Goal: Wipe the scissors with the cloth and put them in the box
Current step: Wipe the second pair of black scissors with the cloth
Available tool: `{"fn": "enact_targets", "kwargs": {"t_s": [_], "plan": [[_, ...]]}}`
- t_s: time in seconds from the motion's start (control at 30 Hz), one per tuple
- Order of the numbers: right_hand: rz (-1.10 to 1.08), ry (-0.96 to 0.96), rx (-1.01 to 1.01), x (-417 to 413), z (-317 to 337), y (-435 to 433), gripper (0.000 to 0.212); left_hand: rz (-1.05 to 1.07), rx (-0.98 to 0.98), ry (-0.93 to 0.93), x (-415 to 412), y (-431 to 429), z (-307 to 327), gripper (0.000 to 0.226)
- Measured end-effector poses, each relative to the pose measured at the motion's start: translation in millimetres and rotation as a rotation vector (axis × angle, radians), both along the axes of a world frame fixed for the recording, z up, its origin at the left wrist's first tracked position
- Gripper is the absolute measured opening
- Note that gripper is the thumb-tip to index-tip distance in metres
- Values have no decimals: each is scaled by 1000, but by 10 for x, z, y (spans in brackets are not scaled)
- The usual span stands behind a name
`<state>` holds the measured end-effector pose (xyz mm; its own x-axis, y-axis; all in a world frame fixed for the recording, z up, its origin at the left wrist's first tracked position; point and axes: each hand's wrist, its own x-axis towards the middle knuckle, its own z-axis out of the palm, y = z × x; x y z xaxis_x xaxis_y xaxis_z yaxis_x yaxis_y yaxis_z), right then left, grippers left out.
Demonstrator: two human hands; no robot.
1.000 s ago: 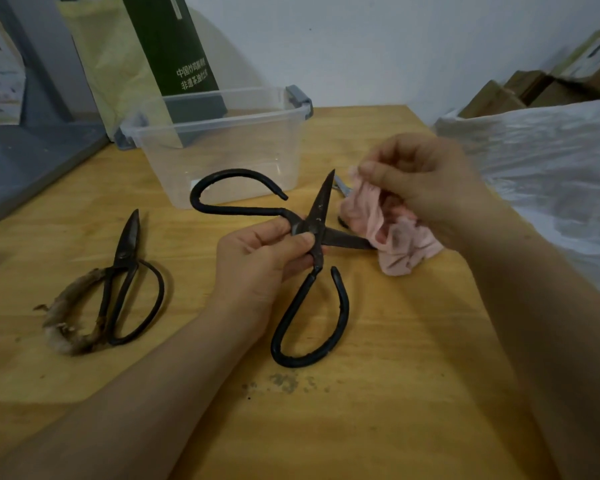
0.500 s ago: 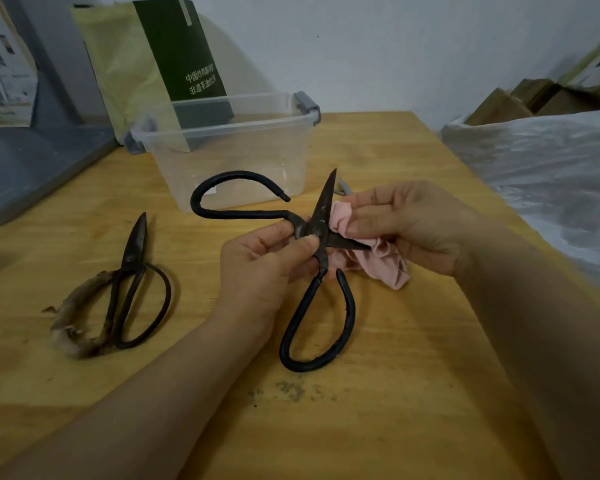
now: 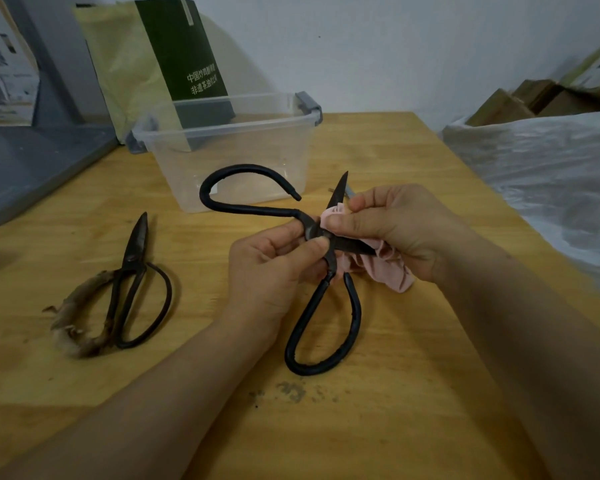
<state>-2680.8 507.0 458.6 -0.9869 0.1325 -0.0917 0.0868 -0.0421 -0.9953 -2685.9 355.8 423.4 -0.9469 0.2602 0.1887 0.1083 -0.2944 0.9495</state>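
Large black scissors (image 3: 321, 323) with big loop handles are spread wide open above the wooden table. My left hand (image 3: 274, 268) pinches them at the pivot. My right hand (image 3: 392, 226) holds a pink cloth (image 3: 392, 275) and presses it between the two blades next to the pivot. The clear plastic box (image 3: 229, 150) with grey clips stands behind the scissors and has nothing visible inside. A second, older pair of scissors (image 3: 132, 278), one handle wrapped in frayed cloth, lies shut on the table to the left.
A green and yellow package (image 3: 167, 60) leans against the wall behind the box. A grey surface (image 3: 32, 164) borders the table on the left. Clear plastic sheeting (image 3: 551, 174) and cardboard boxes (image 3: 534, 98) lie to the right. Dark specks (image 3: 291, 391) mark the wood near me.
My right hand has come down with the pink cloth from above the blades and now presses it in between them by the pivot. My left hand keeps its grip on the scissors.
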Motion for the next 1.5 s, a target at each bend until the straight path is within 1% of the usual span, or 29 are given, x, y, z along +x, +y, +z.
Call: {"fn": "enact_targets", "kwargs": {"t_s": [0.13,0.27,0.43,0.5,0.63,0.7,0.8,0.87,0.93,1.03,1.1,1.17,1.23,1.33,1.4,1.5], "plan": [[-63,34,-32,24,2,-93,29,3,-20,17,2,-3,-3,20],[-132,98,-49,-10,-43,-183,32,19,-29,6,-1,-11,-3,19],[-283,154,3,-88,-96,-215,32,36,-10,-50,-8,23,4,19],[-248,147,-7,-62,-62,-190,30,40,3,-77,-6,22,1,18],[-85,48,15,39,24,-140,23,36,-5,-85,1,7,-4,16],[-107,51,12,32,12,-154,24,34,-35,-60,3,6,-6,17],[-218,107,-43,-19,-26,-215,25,13,-57,-48,11,5,11,20],[-284,156,0,-66,-46,-209,25,-2,-43,-61,23,17,23,19],[-274,154,75,-91,-46,-163,22,-3,-27,-77,26,24,23,17],[-109,59,200,-51,-2,-66,18,8,-14,-98,13,22,14,15],[-44,47,259,-15,1,-51,19,4,-18,-109,13,25,15,14],[-80,95,256,-20,-8,-87,19,12,-31,-99,11,28,14,16],[-176,143,239,-66,-40,-141,20,15,-53,-82,3,25,12,16],[-311,190,340,-164,-80,-154,22,-5,-31,-99,7,23,17,17],[-315,206,370,-184,-81,-144,20,-10,-5,-115,10,27,24,16],[-265,179,309,-131,-35,-70,12,-16,18,-126,11,35,28,13]]}}
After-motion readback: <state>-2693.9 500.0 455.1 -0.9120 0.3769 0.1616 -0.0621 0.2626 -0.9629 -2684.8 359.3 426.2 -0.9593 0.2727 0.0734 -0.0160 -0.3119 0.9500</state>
